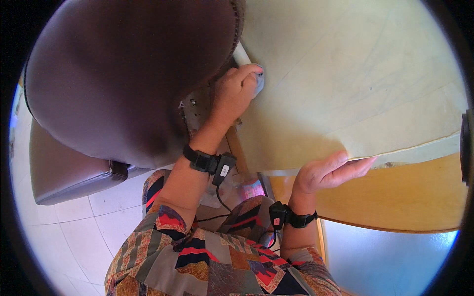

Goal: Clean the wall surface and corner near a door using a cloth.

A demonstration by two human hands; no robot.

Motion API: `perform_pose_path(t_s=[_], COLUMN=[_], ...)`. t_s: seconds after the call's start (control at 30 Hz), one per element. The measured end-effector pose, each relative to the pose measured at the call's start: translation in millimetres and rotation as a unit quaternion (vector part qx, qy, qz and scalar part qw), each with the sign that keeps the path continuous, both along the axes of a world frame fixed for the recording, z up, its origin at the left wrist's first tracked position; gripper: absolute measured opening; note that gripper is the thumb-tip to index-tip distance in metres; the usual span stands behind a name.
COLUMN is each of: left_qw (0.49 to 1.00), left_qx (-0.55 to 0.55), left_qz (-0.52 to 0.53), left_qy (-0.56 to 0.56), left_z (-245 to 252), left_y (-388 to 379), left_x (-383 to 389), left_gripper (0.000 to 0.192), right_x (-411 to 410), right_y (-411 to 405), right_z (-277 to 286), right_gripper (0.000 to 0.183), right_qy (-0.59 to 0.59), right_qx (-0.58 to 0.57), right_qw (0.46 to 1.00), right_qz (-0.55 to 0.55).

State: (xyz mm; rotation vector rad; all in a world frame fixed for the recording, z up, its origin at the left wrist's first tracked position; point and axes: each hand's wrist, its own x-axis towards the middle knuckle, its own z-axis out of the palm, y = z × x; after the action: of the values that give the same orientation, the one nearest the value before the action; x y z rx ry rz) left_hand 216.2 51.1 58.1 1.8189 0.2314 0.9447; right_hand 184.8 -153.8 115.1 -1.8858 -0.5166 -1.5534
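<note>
Between a dark brown leather sofa arm (129, 70) and a large cream-coloured sheet (333, 81), my left hand (237, 88) is closed on a crumpled pale cloth (260, 82). A whitish rod or edge (241, 54) shows just above these fingers. My right hand (337, 172) pinches the near edge of the cream sheet, thumb on top and fingers underneath. This edge is lifted a little off a pale layer below it. Both wrists wear black straps with small cabled boxes. What lies beneath the sheet is mostly hidden.
A curved wooden panel (392, 192) lies under the sheet at the right. Brown leather seating (74, 166) stands on the tiled floor (74, 236) at the left. Below my forearms are a clear plastic bag (216, 192) and a pink packet (253, 189). Cables hang from the wrist boxes.
</note>
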Motion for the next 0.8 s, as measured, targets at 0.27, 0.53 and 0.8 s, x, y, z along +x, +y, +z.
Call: perform_pose_path(t_s=[0.27, 0.53, 0.8], left_qw=[0.997, 0.911, 0.791], left_qx=[-0.062, -0.389, -0.602], left_qz=[0.05, 0.028, 0.055], left_qy=[-0.002, -0.138, -0.091], left_z=[-7, -23, -184], left_y=[48, 78, 48], left_x=[61, 124, 91], left_gripper=[0.026, 0.031, 0.037], right_x=[-7, -3, 0], right_y=[0, -5, 8], right_z=[2, -1, -6], right_gripper=[0.058, 0.059, 0.064], right_qy=[0.028, 0.019, 0.007], right_qx=[-0.012, -0.036, -0.031], right_qw=[1.0, 0.999, 0.999], right_qz=[-0.001, -0.019, 0.023])
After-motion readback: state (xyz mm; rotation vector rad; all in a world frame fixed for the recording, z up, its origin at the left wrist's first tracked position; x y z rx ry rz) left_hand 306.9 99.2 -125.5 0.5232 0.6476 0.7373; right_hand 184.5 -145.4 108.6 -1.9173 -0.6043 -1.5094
